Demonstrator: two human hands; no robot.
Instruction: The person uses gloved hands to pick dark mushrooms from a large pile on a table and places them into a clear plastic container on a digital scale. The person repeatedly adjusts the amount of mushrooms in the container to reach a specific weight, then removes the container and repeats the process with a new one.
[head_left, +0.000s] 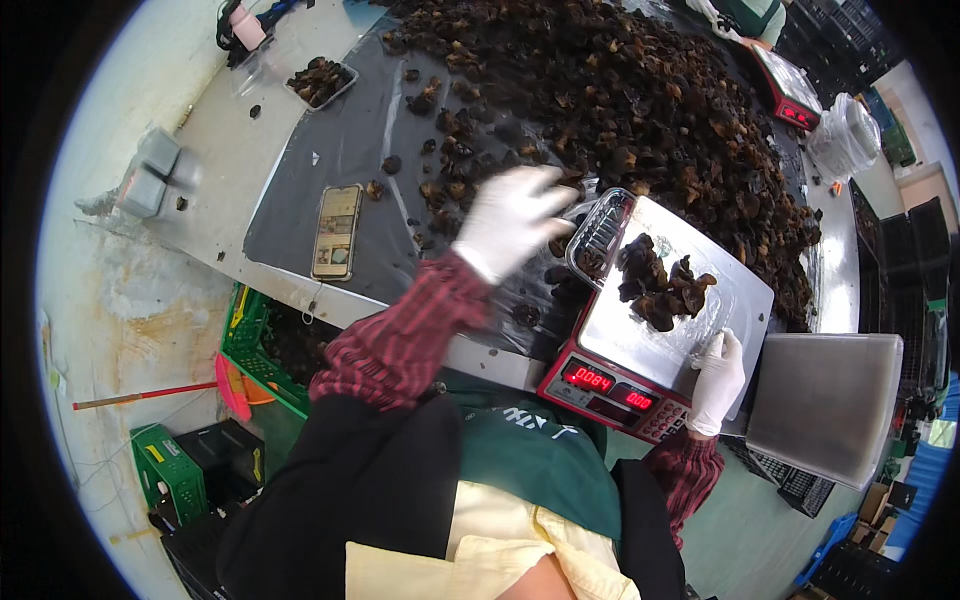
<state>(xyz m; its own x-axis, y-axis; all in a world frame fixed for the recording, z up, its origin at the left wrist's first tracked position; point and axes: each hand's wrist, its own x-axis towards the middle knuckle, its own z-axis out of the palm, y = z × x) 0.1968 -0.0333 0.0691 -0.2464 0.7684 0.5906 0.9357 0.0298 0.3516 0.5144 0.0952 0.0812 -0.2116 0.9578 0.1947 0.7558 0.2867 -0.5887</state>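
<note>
My left hand (517, 221), in a white glove and blurred, hovers over the dark table sheet with its fingers apart. Just right of its fingertips a clear plastic tray (606, 232) leans against the scale, a few dark pieces inside. A red electronic scale (611, 397) with a lit display stands before me. Several dark brown wood ear mushrooms (660, 285) lie on its steel pan (739, 300). Over the pan's near right part is my gloved right hand (716, 382), fingers curled; whether something is pinched there is unclear.
A large heap of wood ear mushrooms (630, 97) covers the table's far side. To the left lie a phone (337, 232) and a filled tray (321, 82). Stacked clear containers (825, 405) stand at right. Another person's gloved hand (709, 15) is near a second scale (787, 86).
</note>
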